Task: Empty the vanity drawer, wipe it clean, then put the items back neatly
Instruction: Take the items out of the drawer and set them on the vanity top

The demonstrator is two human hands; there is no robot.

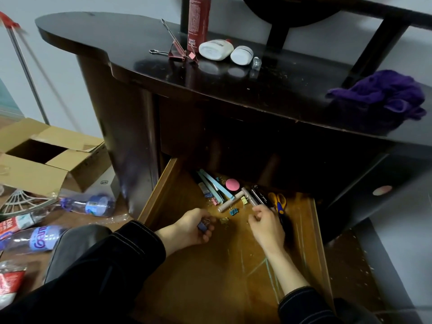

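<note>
Inspecting the open drawer (153, 199) beneath both hands, we note the left hand (190, 231) gripping a clip (201, 226), the right hand (266, 226) curled, hold unclear, scissors (279, 202) just beyond it.

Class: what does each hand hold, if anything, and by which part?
The left hand grips a blue binder clip round its body. Whether the right hand, fingers curled, holds anything cannot be told.
</note>
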